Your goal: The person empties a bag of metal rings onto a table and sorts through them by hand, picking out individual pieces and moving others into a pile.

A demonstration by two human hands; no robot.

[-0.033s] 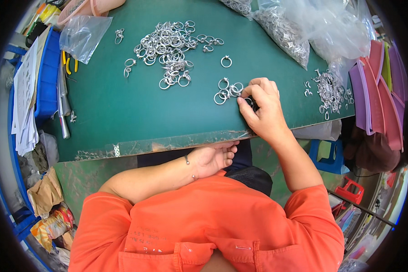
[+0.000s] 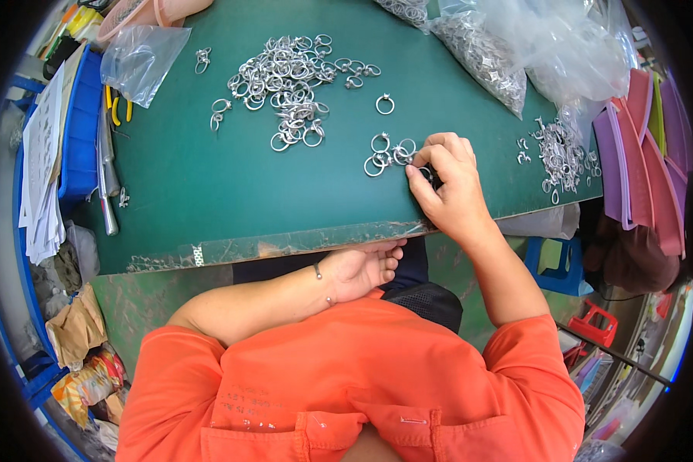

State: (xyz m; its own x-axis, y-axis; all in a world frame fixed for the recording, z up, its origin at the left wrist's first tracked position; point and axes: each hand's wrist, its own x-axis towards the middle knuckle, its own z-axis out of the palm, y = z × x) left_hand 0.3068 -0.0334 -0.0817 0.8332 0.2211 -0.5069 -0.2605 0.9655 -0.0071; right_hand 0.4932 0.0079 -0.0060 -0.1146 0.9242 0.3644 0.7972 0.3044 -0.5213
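Silver-coloured rings lie on the green table top, with a large heap [image 2: 285, 85] left of the middle and a small cluster [image 2: 389, 154] nearer to me. My right hand [image 2: 445, 179] is at the right side of that cluster, thumb and forefinger closed on a ring at its edge. Under the curled fingers another bit of ring shows, partly hidden. A single ring [image 2: 385, 104] lies beyond the cluster. My left hand [image 2: 359, 273] rests palm up below the table's front edge, its fingers loosely bent and apart, with nothing in it.
Smaller silver pieces [image 2: 562, 158] form a pile at the right, beside pink and purple trays [image 2: 654, 154]. Filled plastic bags [image 2: 481, 58] stand at the back right. On the left are a blue bin [image 2: 81, 131], yellow-handled pliers [image 2: 116, 109] and a clear bag [image 2: 142, 65].
My right hand has shifted very slightly to the right, and the rings at its fingertips have moved a little with it. My left hand has stayed still.
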